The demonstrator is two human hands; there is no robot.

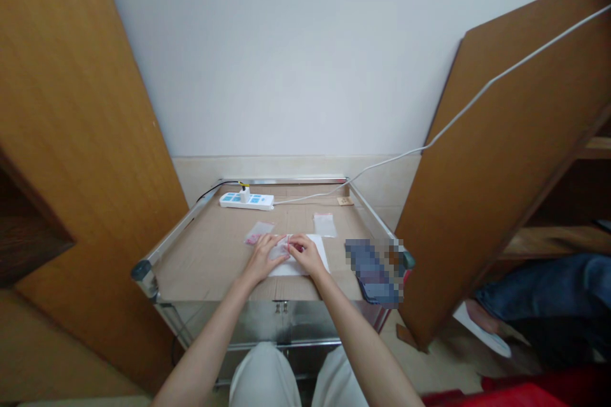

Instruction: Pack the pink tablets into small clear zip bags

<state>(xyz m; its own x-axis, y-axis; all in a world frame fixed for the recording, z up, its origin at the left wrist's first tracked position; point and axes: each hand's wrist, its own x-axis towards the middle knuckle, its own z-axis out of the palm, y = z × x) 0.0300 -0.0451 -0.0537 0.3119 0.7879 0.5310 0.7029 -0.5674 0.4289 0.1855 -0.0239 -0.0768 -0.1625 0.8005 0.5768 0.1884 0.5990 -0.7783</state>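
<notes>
Head | 1 sheet (289, 269) | 2 loose bags (325, 225) | right hand (307, 255): grip pinching red strip (288, 241) | left hand (262, 258): can't tell

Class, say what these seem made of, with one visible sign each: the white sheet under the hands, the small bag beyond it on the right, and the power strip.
White sheet: probably matt paper; flat and straight-edged.
Small bag: likely thin plastic film, since it looks translucent; its gloss is unclear.
Power strip: apparently hard plastic; smooth, rigid white casing.
</notes>
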